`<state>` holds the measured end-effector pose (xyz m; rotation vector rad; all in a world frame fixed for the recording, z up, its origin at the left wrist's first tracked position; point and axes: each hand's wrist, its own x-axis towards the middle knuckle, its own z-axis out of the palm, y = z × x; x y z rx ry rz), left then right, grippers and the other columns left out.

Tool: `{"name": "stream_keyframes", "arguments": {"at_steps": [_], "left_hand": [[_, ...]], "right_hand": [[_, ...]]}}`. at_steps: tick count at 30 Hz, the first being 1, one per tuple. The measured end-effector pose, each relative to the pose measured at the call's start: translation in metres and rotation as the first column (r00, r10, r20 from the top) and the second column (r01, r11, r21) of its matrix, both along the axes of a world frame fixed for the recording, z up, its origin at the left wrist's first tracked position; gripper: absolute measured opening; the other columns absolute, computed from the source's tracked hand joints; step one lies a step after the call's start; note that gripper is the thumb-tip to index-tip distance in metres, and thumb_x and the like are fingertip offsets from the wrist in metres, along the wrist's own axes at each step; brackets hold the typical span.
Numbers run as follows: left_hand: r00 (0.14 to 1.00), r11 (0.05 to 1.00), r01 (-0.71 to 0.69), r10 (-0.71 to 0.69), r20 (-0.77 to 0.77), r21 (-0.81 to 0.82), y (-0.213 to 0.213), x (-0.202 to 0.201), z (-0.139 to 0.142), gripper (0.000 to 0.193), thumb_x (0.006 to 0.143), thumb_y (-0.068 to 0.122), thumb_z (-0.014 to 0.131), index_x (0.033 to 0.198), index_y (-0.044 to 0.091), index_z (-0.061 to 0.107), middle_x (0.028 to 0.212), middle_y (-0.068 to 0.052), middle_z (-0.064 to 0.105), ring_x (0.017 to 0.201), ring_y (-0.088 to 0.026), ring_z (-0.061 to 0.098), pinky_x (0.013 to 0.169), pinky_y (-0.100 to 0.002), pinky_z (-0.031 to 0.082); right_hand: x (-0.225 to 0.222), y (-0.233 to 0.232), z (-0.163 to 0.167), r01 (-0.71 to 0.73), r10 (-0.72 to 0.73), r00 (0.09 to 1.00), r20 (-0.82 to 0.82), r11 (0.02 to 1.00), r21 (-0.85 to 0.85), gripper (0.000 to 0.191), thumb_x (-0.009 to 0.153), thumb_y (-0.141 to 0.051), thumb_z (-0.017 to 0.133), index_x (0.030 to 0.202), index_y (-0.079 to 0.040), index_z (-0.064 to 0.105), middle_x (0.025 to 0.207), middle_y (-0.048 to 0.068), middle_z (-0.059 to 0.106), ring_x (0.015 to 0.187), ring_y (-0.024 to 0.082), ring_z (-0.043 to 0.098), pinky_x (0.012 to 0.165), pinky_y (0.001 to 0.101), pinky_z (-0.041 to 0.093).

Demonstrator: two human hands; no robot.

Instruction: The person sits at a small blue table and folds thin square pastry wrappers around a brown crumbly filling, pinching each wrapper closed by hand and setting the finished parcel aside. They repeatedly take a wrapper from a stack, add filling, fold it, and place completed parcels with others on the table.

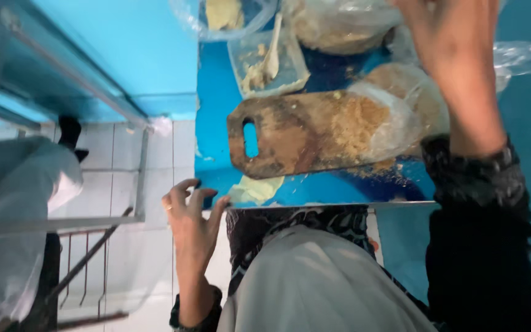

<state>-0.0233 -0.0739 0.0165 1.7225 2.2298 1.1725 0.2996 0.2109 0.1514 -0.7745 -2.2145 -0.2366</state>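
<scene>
now right hand reaches over clear plastic bag of brown crumbs, grip unclear; left hand open, fingers spread at blue table edge, farther from bag; worn wooden board lies crosswise under bag.

White tiled floor, blue wall

This looks like a small food-preparation spot, perhaps a stall or a simple kitchen. A blue worktop carries a worn wooden board strewn with crumbs, plastic bags of crumbly food and a tub with a spoon. White floor tiles lie beside it.
</scene>
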Motion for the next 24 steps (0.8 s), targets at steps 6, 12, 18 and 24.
{"name": "stream_keyframes", "arguments": {"at_steps": [6, 12, 18, 24], "left_hand": [[0.997, 0.998, 0.057, -0.056, 0.045, -0.014, 0.004, 0.012, -0.007, 0.040, 0.080, 0.024, 0.087, 0.111, 0.006, 0.070, 0.131, -0.018, 0.053, 0.118, -0.040, 0.047, 0.099, -0.048, 0.043], [0.990, 0.994, 0.109, -0.107, -0.090, 0.011, 0.015, 0.034, -0.004, 0.022, 0.080, 0.012, 0.082, 0.095, 0.008, 0.066, 0.129, -0.015, 0.058, 0.117, -0.035, 0.050, 0.103, -0.050, 0.036], [0.949, 0.940, 0.304, -0.313, 0.042, 0.156, 0.016, 0.028, 0.007, 0.017, 0.087, 0.002, 0.076, 0.098, 0.005, 0.063, 0.106, -0.009, 0.068, 0.102, -0.031, 0.062, 0.098, -0.044, 0.043], [0.769, 0.952, 0.294, -0.286, 0.572, 0.081, 0.052, 0.024, 0.006, 0.021, 0.092, 0.001, 0.073, 0.109, 0.000, 0.062, 0.092, -0.006, 0.071, 0.082, -0.011, 0.067, 0.072, -0.024, 0.055]], "right_hand": [[-0.059, -0.132, -0.045, -0.325, 0.392, 0.920, -0.031, 0.714, -0.620, 0.029, 0.092, -0.018, 0.074, 0.119, -0.008, 0.073, 0.112, 0.010, 0.074, 0.101, 0.026, 0.072, 0.086, 0.0356, 0.056], [-0.093, -0.159, -0.095, -0.272, 0.266, 0.959, -0.097, 0.773, -0.574, 0.027, 0.091, -0.011, 0.076, 0.117, -0.007, 0.073, 0.110, 0.009, 0.071, 0.101, 0.028, 0.069, 0.086, 0.0391, 0.056], [-0.105, -0.167, -0.123, -0.399, 0.328, 0.917, -0.228, 0.753, -0.524, 0.045, 0.086, -0.012, 0.078, 0.130, -0.005, 0.066, 0.122, 0.013, 0.069, 0.111, 0.030, 0.066, 0.091, 0.0384, 0.055], [-0.106, -0.141, -0.146, -0.556, 0.021, 0.825, -0.565, 0.204, -0.805, 0.049, 0.092, -0.003, 0.072, 0.139, -0.006, 0.061, 0.104, 0.003, 0.072, 0.093, 0.009, 0.069, 0.085, 0.0254, 0.057]]}}
